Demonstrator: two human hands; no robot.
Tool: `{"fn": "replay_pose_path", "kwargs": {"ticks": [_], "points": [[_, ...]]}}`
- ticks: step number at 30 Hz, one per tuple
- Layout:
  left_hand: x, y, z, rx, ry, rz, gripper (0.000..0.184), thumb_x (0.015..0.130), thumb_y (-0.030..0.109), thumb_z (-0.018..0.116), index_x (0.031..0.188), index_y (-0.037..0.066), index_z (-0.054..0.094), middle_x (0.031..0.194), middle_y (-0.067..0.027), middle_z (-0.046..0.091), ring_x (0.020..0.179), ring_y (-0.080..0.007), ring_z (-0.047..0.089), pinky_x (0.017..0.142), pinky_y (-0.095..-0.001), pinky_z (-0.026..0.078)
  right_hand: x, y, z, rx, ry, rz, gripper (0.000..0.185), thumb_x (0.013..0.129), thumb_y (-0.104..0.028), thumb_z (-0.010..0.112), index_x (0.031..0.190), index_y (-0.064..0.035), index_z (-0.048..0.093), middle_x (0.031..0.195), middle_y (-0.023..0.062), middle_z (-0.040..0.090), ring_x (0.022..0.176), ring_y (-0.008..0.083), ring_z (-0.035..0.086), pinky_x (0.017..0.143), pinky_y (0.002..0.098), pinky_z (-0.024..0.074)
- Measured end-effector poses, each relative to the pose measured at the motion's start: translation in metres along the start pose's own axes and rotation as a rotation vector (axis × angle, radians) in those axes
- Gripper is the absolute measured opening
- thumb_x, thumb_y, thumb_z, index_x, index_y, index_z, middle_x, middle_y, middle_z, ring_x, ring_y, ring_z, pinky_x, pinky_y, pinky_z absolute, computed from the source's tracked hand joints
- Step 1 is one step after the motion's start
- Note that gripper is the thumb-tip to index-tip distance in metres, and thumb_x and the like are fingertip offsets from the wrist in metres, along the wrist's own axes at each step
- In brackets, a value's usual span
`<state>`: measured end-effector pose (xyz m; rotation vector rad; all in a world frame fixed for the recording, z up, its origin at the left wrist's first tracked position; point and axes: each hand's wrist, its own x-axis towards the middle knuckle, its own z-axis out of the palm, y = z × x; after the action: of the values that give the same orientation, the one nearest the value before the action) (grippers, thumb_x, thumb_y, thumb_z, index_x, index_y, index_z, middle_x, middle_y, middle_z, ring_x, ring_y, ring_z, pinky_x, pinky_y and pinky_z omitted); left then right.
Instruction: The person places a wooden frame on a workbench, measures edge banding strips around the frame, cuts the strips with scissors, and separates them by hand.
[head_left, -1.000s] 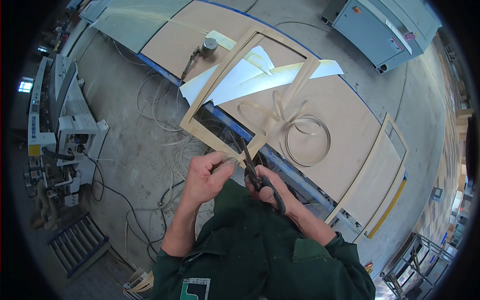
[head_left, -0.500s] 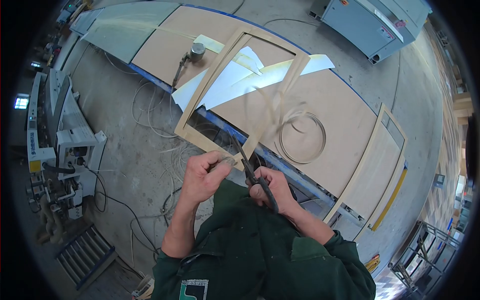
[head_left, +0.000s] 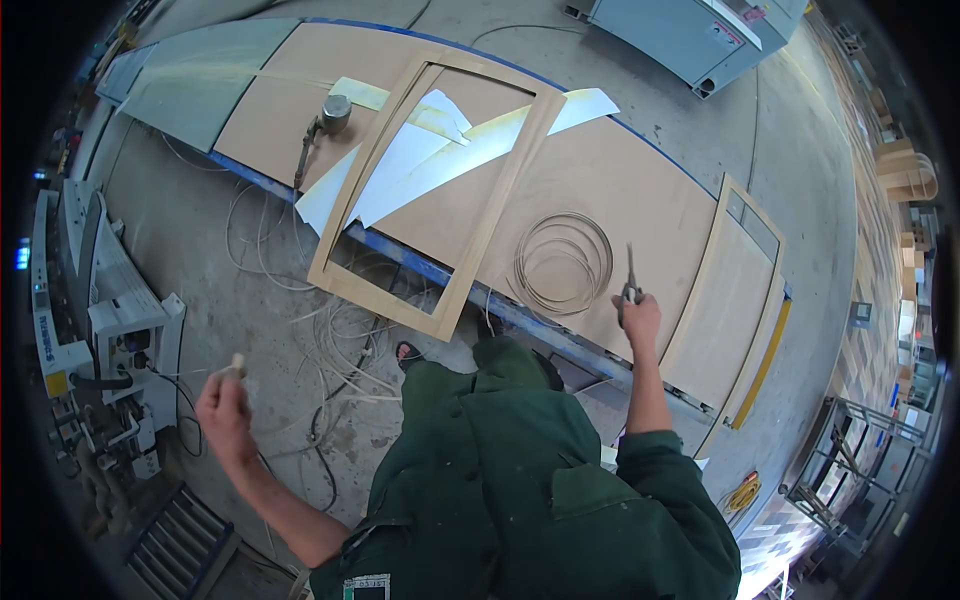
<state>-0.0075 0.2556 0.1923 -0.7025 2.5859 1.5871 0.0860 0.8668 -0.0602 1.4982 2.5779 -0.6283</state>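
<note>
Out over the floor at the left, my left hand (head_left: pixel 224 414) is closed, with a small pale scrap (head_left: pixel 238 362) poking up from its fingers; its kind is too small to make out. My right hand (head_left: pixel 641 322) grips dark scissors (head_left: pixel 630 283), blades pointing away, above the right part of the brown table. Left of the scissors lies a loose coil of thin strip (head_left: pixel 566 305). A pale wooden frame (head_left: pixel 488 222) with an open middle rests on the table, its near end jutting past the blue edge.
White and yellowish sheets (head_left: pixel 425 165) lie under the frame. A tool with a metal cup (head_left: pixel 336 113) sits to their left. Another framed panel (head_left: pixel 722 300) lies at the table's right end. Tangled pale strips (head_left: pixel 345 350) litter the floor; machines stand at left and upper right.
My hands have parted from the frame's near corner: the left swung out left, and the right carried the scissors right over the table. The coil was blurred by motion and is now sharp.
</note>
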Motion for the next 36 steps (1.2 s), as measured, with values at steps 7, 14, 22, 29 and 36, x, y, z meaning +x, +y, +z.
{"fn": "replay_pose_path", "kwargs": {"ticks": [7,14,22,29,36], "points": [[-0.028,-0.013,-0.076,-0.045,0.290,-0.053,0.020,0.097,0.026,0.064,0.102,0.008,0.070,0.064,0.0116,0.042,0.049,0.0015,0.028,0.044,-0.0197,0.017,0.063,0.087,0.043,-0.028,-0.051,0.075,0.041,0.078,-0.033,0.076,0.093,0.0048,0.072,0.093,0.0258,0.072,0.091,0.0400,0.071,0.082,0.0469,0.0544],[-0.063,-0.029,-0.089,-0.053,0.414,-0.086,0.016,0.099,0.024,0.061,0.101,0.011,0.069,0.064,0.0118,0.042,0.050,0.0017,0.029,0.044,-0.0196,0.018,0.037,0.024,0.034,0.036,-0.051,0.229,0.066,0.082,-0.047,0.070,0.118,0.0072,0.061,0.093,0.0267,0.070,0.084,0.0371,0.072,0.067,0.0452,0.0570],[-0.103,-0.003,-0.117,-0.066,0.596,-0.113,0.014,0.099,0.021,0.060,0.092,0.011,0.065,0.066,0.0096,0.044,0.051,0.0001,0.031,0.045,-0.0197,0.020,0.002,-0.036,0.120,0.348,-0.309,0.370,0.093,0.081,-0.028,0.077,0.143,0.0121,0.021,0.110,0.0312,0.062,0.074,0.0413,0.070,0.058,0.0464,0.0606],[-0.167,-0.027,-0.166,-0.132,0.789,-0.024,0.015,0.098,0.023,0.065,0.095,0.009,0.069,0.064,0.0085,0.044,0.048,-0.0008,0.029,0.043,-0.0208,0.020,0.048,-0.009,0.125,0.686,-0.273,0.549,0.043,0.077,0.001,0.062,0.116,0.0155,0.049,0.099,0.0285,0.065,0.073,0.0403,0.069,0.063,0.0530,0.0592],[-0.212,-0.041,-0.198,-0.331,1.187,0.103,0.023,0.100,0.023,0.063,0.109,0.003,0.069,0.071,0.0041,0.051,0.055,-0.0038,0.038,0.047,-0.0207,0.029,0.087,0.021,0.123,0.800,-0.293,0.621,0.037,0.087,-0.010,0.056,0.119,0.0083,0.053,0.117,0.0254,0.060,0.094,0.0423,0.064,0.067,0.0541,0.0572]]}}
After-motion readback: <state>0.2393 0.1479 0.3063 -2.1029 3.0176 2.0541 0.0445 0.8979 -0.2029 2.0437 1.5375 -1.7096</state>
